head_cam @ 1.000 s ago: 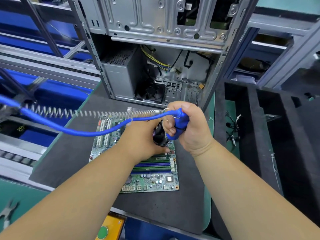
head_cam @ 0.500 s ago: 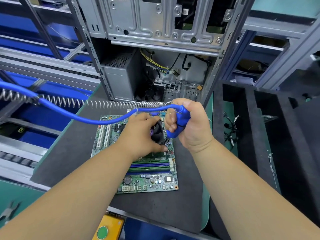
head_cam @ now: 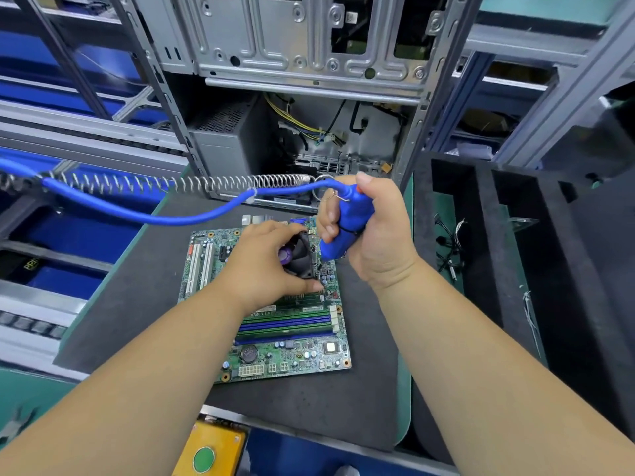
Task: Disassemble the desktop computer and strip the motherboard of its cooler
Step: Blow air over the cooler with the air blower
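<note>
Now the cooler sits on the motherboard, which lies flat on the dark mat of the surface, in front of the open case. The left hand curls over the cooler and grips it from its left side, fingertips resting on the board below it. The right hand is clenched around a blue driver, held nearly upright with its tip down at the cooler's right edge; the tip itself is hidden, so I cannot tell whether it sits in a screw. A blue hose and a coiled spring run away from the driver to the left.

Judging from this, a cooler screw is being worked. If the bit is seated badly, it may skip off and gouge the small parts just beside the cooler. The hose's pull could tilt the driver. With some screws out, the cooler may rock under the left hand's grip and strain the socket.
</note>
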